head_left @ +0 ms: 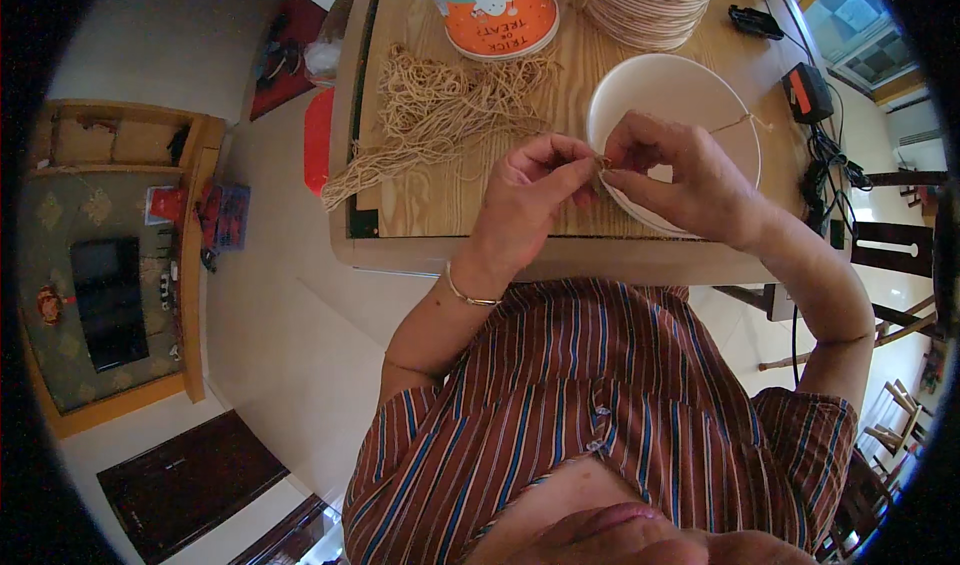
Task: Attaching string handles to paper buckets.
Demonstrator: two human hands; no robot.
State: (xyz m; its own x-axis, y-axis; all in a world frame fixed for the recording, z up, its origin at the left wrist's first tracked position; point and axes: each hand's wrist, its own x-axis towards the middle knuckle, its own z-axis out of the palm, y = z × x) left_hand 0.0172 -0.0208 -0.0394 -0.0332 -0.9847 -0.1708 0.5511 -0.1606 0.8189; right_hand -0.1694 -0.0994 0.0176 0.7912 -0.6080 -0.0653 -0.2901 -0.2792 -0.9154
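A white paper bucket (672,87) stands at the table's front edge, its round mouth facing up. At its near left rim, my left hand (525,195) and my right hand (690,170) meet with fingertips pinched together. Both grip a thin piece of tan twine (603,162), mostly covered by the fingers. A knotted bit of twine (742,122) shows through the bucket's far right side. Left of the bucket lies a loose bundle of tan twine (440,100), its cut ends spread toward the table's left edge.
Behind the twine bundle is an orange and green printed bucket (500,27). A stack of nested white buckets (655,3) stands at the back. Black adapters and cables (828,150) crowd the right edge of the wooden table (430,205). A red stool (318,140) is beside it.
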